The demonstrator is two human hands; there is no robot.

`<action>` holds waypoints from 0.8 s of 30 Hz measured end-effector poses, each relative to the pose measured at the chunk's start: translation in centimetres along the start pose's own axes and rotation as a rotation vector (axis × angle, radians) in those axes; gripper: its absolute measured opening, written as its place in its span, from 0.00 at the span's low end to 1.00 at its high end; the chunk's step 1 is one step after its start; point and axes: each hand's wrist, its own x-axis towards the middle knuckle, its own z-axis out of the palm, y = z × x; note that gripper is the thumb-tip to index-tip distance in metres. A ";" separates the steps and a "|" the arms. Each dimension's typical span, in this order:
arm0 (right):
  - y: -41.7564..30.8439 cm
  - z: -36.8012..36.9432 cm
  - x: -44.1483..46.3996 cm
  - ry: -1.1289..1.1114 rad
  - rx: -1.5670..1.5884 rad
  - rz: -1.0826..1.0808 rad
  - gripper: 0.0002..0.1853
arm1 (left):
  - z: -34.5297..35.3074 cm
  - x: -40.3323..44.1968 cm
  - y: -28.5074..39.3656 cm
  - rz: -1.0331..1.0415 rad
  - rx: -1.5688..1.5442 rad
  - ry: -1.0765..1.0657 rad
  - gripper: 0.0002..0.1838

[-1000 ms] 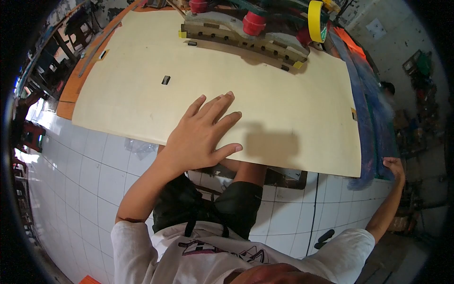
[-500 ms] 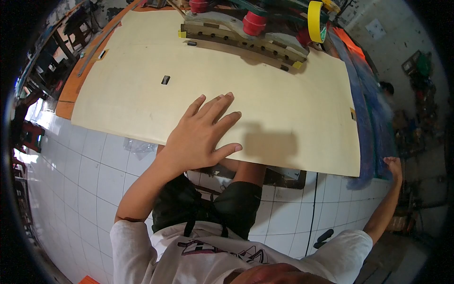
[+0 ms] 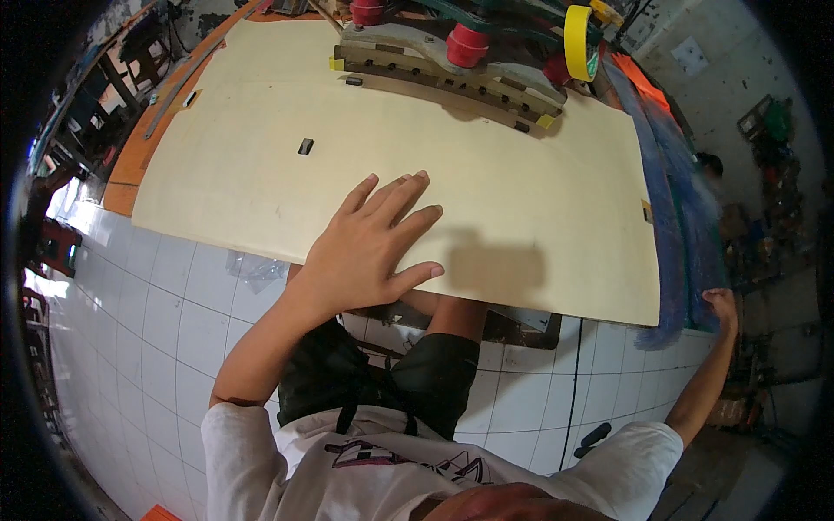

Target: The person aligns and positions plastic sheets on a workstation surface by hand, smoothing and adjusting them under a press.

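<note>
My left hand [image 3: 369, 247] lies over the front part of a large cream sheet [image 3: 521, 187], palm down, fingers spread, holding nothing. At the far right my right hand [image 3: 721, 304] is closed at the front corner of a bluish see-through plastic sheet [image 3: 673, 252]; its fingertips are partly hidden. That plastic runs along the right edge of the cream sheet. Small dark marks or pieces, one a black rectangle [image 3: 306, 147], show on the cream surface.
Above the back of the cream sheet stands a machine with a long metal bar [image 3: 443, 82] and red round parts [image 3: 466, 43]. A yellow tape roll [image 3: 577, 42] hangs at its right. An orange table edge [image 3: 124, 174] and a metal ruler [image 3: 178, 94] lie left.
Almost nothing differs. The view has shifted very slightly; both hands stay in the same places.
</note>
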 end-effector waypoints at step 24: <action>-1.3 0.5 -0.5 0.099 -0.177 0.015 0.16 | 0.0 0.0 0.0 0.000 0.007 -0.013 0.33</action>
